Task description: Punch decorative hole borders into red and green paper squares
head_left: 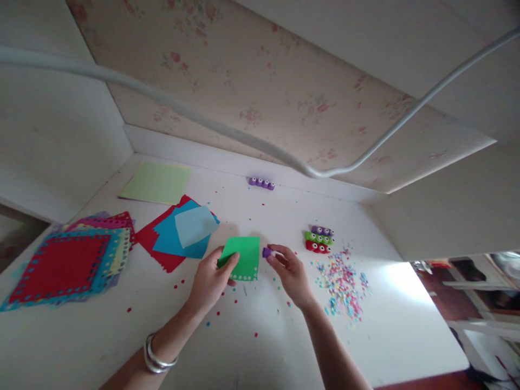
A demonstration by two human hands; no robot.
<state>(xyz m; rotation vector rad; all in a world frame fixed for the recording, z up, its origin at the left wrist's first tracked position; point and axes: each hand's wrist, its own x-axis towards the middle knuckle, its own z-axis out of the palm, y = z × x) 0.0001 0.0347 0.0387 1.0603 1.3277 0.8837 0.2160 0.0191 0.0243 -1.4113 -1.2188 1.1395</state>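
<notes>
Left fingers (232,261) on bright green paper (247,253), edge flower-punched

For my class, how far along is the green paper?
Done: punched stars edge the bottom and lower right. In hand: left hand holds the green paper; right hand holds a purple craft punch. Left: top and upper right look unpunched; left side is partly hidden.

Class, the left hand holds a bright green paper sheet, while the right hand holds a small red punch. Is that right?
Not quite: the head view shows the right hand holding a small purple punch, not a red one. The left hand does hold the bright green paper sheet.
</notes>
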